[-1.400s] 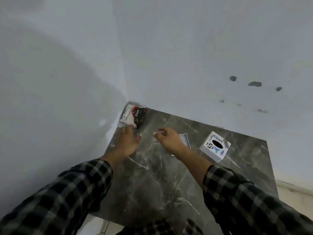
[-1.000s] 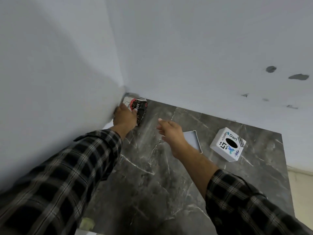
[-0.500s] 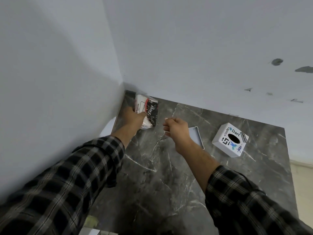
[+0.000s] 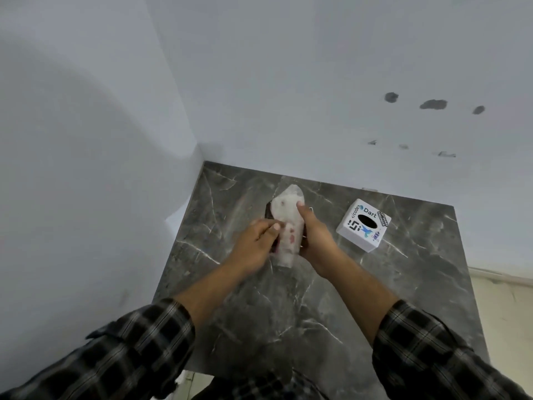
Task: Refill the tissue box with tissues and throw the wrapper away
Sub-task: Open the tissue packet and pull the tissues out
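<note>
Two walls (image 4: 259, 82) box in the counter (image 4: 288, 313) at its far-left corner. The tissue box (image 4: 364, 225) stands right of both hands — the near half lies bare, open for passage.

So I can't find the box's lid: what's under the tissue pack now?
Only the dark marble table shows around the tissue pack, which both hands, left hand and right hand, grip. Whatever lies beneath is covered.

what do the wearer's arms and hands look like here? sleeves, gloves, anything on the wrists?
Both arms wear dark plaid sleeves with pale check lines, left sleeve and right sleeve, pushed up so the forearms are bare. Left hand and right hand are ungloved. No watch, rings or bands visible.
</note>
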